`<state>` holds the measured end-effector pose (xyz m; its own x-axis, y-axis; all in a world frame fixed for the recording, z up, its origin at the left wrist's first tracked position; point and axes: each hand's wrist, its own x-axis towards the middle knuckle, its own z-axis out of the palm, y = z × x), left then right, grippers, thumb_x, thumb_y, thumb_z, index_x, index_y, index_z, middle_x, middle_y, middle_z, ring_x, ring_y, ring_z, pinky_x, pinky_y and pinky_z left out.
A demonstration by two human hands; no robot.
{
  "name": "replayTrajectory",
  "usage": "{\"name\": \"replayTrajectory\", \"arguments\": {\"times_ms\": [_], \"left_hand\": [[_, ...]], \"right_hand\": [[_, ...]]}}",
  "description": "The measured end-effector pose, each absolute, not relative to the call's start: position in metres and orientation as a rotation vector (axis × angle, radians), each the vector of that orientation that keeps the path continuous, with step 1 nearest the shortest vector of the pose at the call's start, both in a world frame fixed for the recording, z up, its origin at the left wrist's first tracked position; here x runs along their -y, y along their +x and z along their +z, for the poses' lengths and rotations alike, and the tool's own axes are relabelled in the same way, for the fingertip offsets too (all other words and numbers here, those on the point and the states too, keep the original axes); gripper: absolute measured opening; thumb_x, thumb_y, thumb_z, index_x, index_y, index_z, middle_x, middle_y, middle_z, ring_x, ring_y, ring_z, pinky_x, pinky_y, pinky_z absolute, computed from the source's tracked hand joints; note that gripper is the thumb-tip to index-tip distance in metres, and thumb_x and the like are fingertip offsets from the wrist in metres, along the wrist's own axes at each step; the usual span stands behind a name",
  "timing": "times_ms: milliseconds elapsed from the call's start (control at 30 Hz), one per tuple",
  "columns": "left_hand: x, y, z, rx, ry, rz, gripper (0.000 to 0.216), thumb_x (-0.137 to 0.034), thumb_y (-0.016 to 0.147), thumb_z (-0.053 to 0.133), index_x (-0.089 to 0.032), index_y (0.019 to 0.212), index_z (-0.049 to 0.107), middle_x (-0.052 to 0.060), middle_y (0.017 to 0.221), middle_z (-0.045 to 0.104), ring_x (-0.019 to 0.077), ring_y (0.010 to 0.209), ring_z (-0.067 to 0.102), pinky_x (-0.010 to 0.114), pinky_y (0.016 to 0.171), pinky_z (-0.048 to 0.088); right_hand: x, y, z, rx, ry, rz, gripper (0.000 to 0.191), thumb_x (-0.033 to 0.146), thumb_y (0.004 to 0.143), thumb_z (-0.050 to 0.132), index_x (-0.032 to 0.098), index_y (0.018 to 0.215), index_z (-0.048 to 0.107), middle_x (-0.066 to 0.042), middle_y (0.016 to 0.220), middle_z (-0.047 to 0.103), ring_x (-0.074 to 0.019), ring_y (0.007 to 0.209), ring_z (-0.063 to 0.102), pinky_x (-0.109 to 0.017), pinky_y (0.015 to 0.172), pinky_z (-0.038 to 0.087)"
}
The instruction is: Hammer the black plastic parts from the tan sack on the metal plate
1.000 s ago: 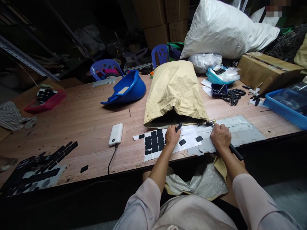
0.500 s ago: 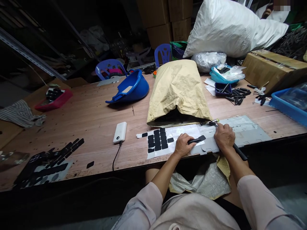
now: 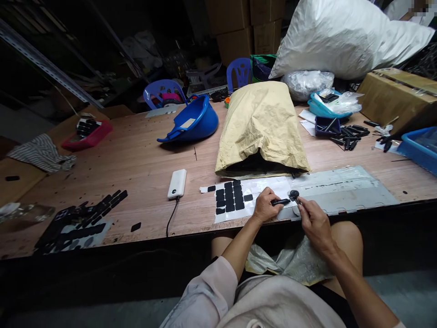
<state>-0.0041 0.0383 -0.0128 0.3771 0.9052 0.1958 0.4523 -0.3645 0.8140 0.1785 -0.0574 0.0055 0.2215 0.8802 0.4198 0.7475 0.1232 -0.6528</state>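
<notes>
My left hand (image 3: 265,205) is closed around a short black rod (image 3: 281,202) and rests on the white sheet near the table's front edge. In my right hand (image 3: 314,223) is a small hammer (image 3: 294,195), gripped by its shaft. The dark round hammer head is right at the rod's tip; whether they touch I cannot tell. Most of the hammer handle is hidden behind my hand and forearm. To the left of my left hand, rows of black rounded pads (image 3: 229,196) lie on the white sheet (image 3: 254,186).
A yellowish sack (image 3: 261,123) with dark contents opens towards me just behind the sheet. The grey board (image 3: 355,191) extends right. A white power bank (image 3: 177,184) with a cable, a blue scoop (image 3: 196,119) and black pieces (image 3: 351,134) are also on the table.
My right hand has moved left and turned, bringing the hammer head down to the rod's tip. My left hand still holds the rod. The whole view has shifted slightly.
</notes>
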Motion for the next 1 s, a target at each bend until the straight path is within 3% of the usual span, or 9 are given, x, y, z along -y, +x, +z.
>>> {"name": "replayTrajectory", "arguments": {"times_ms": [233,433,667,900,1000], "left_hand": [[-0.041,-0.003,-0.019,-1.15,1.953,0.88,0.02,-0.01,0.069,0.09,-0.02,0.084,0.082,0.0,0.086,0.064,0.0163,0.081,0.065,0.029,0.078,0.054],[-0.041,-0.003,-0.02,-1.164,1.953,0.879,0.016,-0.008,0.07,0.086,-0.02,0.079,0.081,0.0,0.084,0.064,0.0155,0.078,0.063,0.028,0.075,0.053],[-0.041,-0.003,-0.018,-1.17,1.926,0.87,0.017,-0.008,0.068,0.088,-0.02,0.079,0.081,0.0,0.085,0.063,0.0159,0.079,0.063,0.029,0.076,0.053],[-0.04,-0.003,-0.018,-1.178,1.918,0.872,0.017,-0.009,0.068,0.088,-0.019,0.078,0.08,0.001,0.086,0.065,0.0168,0.081,0.064,0.03,0.078,0.053],[-0.041,-0.003,-0.018,-1.179,1.954,0.858,0.016,-0.01,0.069,0.087,-0.019,0.078,0.079,0.001,0.087,0.065,0.018,0.083,0.065,0.031,0.079,0.054]], "right_hand": [[0.067,0.156,0.009,1.647,-1.559,0.063,0.037,0.035,0.111,0.048,0.023,0.134,0.074,-0.008,0.101,0.076,-0.0205,0.093,0.073,-0.031,0.085,0.057],[0.07,0.156,0.003,1.75,-1.644,-0.02,0.037,0.035,0.112,0.046,0.022,0.13,0.076,-0.006,0.095,0.075,-0.0181,0.08,0.071,-0.028,0.068,0.054],[0.071,0.163,0.003,1.658,-1.598,-0.078,0.034,0.031,0.111,0.05,0.02,0.132,0.074,-0.007,0.099,0.076,-0.019,0.09,0.073,-0.029,0.083,0.056],[0.063,0.18,0.008,1.619,-1.767,-0.11,0.038,0.036,0.111,0.046,0.022,0.131,0.075,-0.008,0.103,0.074,-0.0198,0.092,0.07,-0.029,0.08,0.051],[0.044,0.208,0.015,1.51,-1.979,-0.216,0.038,0.036,0.108,0.049,0.022,0.132,0.075,-0.009,0.107,0.072,-0.019,0.087,0.063,-0.029,0.071,0.043]]}}
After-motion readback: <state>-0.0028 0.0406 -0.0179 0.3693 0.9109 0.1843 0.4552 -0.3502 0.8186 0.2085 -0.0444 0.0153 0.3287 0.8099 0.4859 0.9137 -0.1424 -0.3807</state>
